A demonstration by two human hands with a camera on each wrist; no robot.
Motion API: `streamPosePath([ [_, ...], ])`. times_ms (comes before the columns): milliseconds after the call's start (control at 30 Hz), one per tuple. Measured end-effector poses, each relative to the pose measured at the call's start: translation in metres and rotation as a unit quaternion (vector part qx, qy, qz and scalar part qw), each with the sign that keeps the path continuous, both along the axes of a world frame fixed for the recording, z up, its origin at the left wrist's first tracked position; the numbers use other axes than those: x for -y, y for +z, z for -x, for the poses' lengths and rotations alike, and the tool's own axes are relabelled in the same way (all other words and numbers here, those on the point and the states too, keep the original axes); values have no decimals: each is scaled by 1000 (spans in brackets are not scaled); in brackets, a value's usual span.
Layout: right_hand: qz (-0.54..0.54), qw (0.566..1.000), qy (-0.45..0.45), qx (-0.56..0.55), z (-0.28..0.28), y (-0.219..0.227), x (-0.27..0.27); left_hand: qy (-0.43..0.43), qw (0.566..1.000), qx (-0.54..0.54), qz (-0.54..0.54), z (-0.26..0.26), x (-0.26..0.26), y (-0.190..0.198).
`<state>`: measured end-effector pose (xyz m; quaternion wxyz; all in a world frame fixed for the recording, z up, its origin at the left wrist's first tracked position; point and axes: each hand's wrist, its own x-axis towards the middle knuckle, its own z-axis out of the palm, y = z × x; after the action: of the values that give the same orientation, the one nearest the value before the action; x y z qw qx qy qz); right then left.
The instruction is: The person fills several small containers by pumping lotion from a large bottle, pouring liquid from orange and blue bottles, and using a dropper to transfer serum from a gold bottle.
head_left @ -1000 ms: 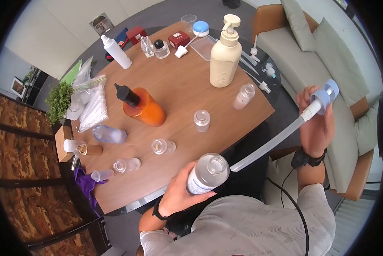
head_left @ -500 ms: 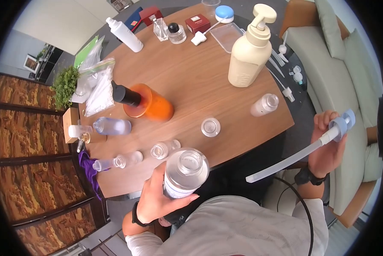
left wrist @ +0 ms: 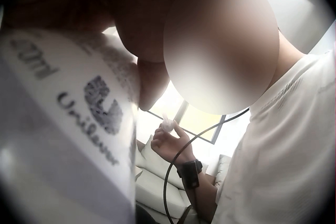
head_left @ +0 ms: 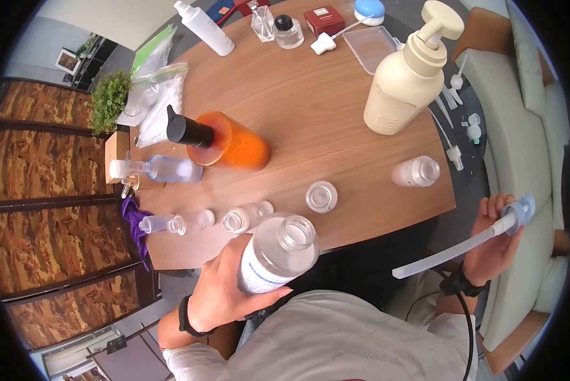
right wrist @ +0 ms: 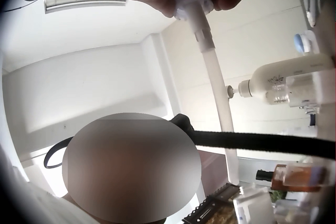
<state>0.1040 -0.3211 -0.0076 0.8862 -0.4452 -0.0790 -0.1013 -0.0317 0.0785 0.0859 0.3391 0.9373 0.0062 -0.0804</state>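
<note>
My left hand [head_left: 218, 289] grips a clear, capless bottle [head_left: 284, 249] round its side, its open neck tilted up toward the head camera. In the left wrist view the bottle's white label [left wrist: 89, 103] fills the left side, with "Unilever" printed on it. Off to the right, my right hand [head_left: 488, 254] holds a light-blue pump head [head_left: 522, 213] between thumb and fingers. From it a long, pale dip tube [head_left: 450, 255] slants down toward the bottle, its end apart from the neck. The right wrist view shows the same dip tube [right wrist: 218, 95] hanging below the fingers.
On the wooden table [head_left: 298, 120] stand an orange pump bottle [head_left: 237, 143], a cream pump bottle [head_left: 402, 89] and several small clear bottles, one a pinkish bottle [head_left: 417, 171] near the right edge. A bag of white sticks [head_left: 161, 114] lies at the left. A sofa [head_left: 507, 127] is beyond.
The head view has shifted, so the table appears moved. The gap between the dip tube's end and the bottle has widened; both hands keep their hold.
</note>
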Motion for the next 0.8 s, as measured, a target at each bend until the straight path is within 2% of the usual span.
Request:
streamPosePath([
  [167,-36,999,22,-10,-2,-13,2,-14,1000,-1,-27,-4,4,4],
  [367,-14,999,-4,-29,-6,-28,11,-10,997,-34,-76,-11,13,15],
  [567,-16,1000,16,-15,-8,-34,21,-5,992,-55,-112,-13,15,23],
  [800,-11,1000,-2,-28,-9,-37,20,-10,988,-72,-133,-16,15,30],
])
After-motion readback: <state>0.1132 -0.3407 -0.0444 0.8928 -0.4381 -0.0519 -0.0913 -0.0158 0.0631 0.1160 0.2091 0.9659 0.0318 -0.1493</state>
